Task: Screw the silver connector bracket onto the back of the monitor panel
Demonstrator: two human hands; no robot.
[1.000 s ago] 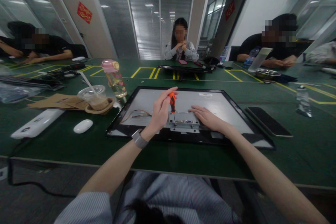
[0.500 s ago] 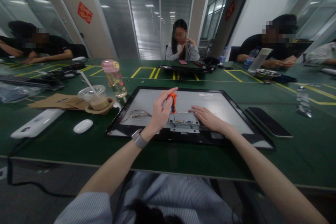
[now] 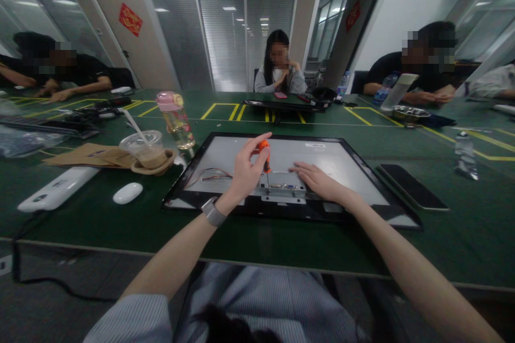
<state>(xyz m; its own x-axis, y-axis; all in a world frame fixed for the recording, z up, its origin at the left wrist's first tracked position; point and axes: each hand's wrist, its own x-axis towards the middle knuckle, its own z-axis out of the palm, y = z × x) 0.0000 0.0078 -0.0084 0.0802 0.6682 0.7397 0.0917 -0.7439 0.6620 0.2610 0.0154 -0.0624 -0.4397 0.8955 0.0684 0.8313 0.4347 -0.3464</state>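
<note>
My left hand [image 3: 248, 168] is closed on an orange and black screwdriver [image 3: 265, 156], which stands upright with its shaft down at the left end of a metal bracket with connector ports [image 3: 284, 188]. The bracket sits on the back of a flat display panel [image 3: 213, 153], a grey sheet in a black frame lying on the green table. My right hand [image 3: 317, 178] rests open on the panel, its fingers stretched out along the right end of the bracket. Thin wires [image 3: 207, 173] lie on the panel left of my left hand. The screwdriver's tip is too small to make out clearly.
Left of the panel are a pink-lidded bottle [image 3: 176, 120], an iced drink cup [image 3: 147, 150], a white mouse [image 3: 127, 193] and a white power strip [image 3: 56, 190]. A black phone-like slab [image 3: 411, 186] lies to the right. Across the table sits a person [image 3: 277, 72] behind another dark panel [image 3: 285, 106].
The thumb of my left hand has shifted across the screwdriver handle, covering more of it. My right hand and the panel have stayed in place.
</note>
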